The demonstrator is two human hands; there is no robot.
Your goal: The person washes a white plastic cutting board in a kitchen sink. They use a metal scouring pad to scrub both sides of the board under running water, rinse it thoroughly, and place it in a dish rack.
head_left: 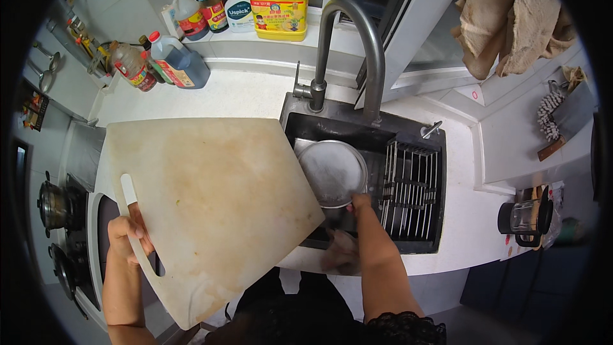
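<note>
From my seat, starting at the left, I have dark pots (54, 201) on the stove, well apart from the work. Next comes the left hand (129, 237), its fingers hooked through the handle slot of the large pale cutting board (217, 191) and clamped around its edge. The board spans the left counter (246, 92), its right corner reaching over the sink's near left side; I cannot tell whether any of it rests on the counter. With one slot carrying that broad slab, I'd keep the left wrist firm and the board steady, since its far corner could swing into the faucet (318, 86). In the left part of the sink (399, 129) lies a round metal pan (332, 172), perhaps a lid, just beside the board's right edge. The right hand (360, 203) is at its near right rim, fingers together and, as I read it, pinching the edge, though their undersides are hidden. I'd ease the pan rightward before lowering the board, minding the cloth (341, 252) at the sink's near edge, which could snag, and the wire drying rack (412, 185) on the right, which leaves little room.
</note>
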